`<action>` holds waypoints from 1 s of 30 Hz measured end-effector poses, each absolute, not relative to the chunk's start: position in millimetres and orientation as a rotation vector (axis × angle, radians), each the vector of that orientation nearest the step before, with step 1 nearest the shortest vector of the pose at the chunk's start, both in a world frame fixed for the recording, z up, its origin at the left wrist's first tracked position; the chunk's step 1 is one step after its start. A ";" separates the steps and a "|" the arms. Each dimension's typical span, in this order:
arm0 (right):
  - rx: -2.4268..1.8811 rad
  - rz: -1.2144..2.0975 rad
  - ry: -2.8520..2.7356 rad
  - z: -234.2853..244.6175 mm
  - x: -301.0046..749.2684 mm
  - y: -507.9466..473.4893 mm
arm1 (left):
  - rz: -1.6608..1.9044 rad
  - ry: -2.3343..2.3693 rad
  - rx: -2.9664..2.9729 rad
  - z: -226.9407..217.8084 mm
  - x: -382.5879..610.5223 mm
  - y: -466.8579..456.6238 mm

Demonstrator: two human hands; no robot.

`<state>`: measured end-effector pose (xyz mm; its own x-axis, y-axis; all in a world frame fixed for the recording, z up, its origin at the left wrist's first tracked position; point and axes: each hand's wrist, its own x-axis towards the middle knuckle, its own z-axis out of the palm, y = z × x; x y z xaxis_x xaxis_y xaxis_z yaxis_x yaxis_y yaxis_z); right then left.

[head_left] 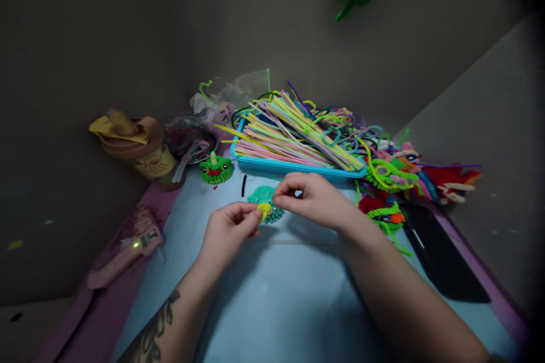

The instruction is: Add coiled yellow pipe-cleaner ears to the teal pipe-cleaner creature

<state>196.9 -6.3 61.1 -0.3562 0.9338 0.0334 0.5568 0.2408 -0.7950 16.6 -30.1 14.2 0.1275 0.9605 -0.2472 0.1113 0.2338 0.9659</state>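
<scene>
Mostly pipe cleaners: a heaped blue tray behind two busy hands

The bench (281, 295) has a pale blue top with pink-purple edges. Across its far side sits the blue tray (276, 168), piled past its rim with pipe cleaners (293, 130) in yellow, pink, mint and lilac, some jutting over the left end. Left of it, a tan cup (155, 163) holds yellow and brownish material, blurred at the top. Between cup and tray is a round metal dish (208, 146), its contents too dim to make out. A green fuzzy figure (216, 170) lies near the tray's left corner; a teal fuzzy piece (260, 195) lies just beyond the hands. Above the bench, the left hand (227, 229) pinches a small yellow piece (264, 211) between closed fingers. Close beside it, the right hand (315, 195) has thumb and forefinger nearly together; whether they grip anything, I cannot tell.
</scene>
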 end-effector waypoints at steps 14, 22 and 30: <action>-1.315 0.882 -2.173 53.5 194.2 -7.1 | 0.796 1.361 1.360 13.5 18.2 -34.2; -1.317 0.961 -2.187 48.7 194.2 -7.1 | 0.809 1.372 1.373 13.8 19.6 -33.8; -1.336 0.977 -2.192 52.2 193.5 -8.5 | 0.862 1.366 1.365 14.4 19.4 -35.7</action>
